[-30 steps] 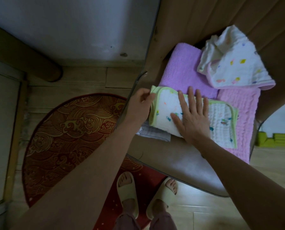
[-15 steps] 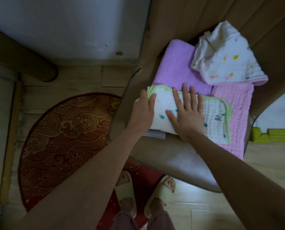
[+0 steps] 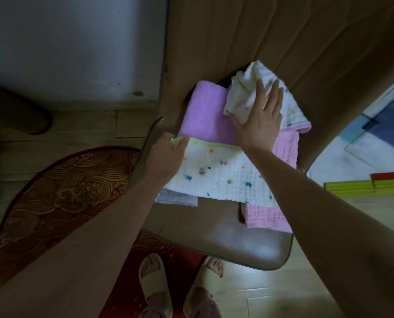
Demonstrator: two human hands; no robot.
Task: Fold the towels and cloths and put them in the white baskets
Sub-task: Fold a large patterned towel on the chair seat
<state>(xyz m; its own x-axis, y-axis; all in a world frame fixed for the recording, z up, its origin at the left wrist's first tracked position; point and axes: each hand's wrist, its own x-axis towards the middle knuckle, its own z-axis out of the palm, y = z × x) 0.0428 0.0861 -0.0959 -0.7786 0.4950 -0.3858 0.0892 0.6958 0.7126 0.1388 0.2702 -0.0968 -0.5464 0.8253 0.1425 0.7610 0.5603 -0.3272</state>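
Observation:
A white waffle cloth with coloured specks and a green edge lies folded on the brown chair seat. My left hand grips its far left corner. My right hand lies with straight fingers on a crumpled white pink-edged cloth at the back of the seat. Under them lie a purple towel and a pink waffle towel. A pale grey cloth peeks out beneath the speckled one. No white basket is in view.
The chair's brown backrest rises behind the cloths. A red patterned rug covers the floor at left, and my feet in pale slippers stand below the seat. Yellow-green mats lie at right. A white wall panel is at upper left.
My right hand has left the speckled cloth and moved back onto the crumpled white cloth. My left hand still holds the speckled cloth's left corner. The camera has shifted closer.

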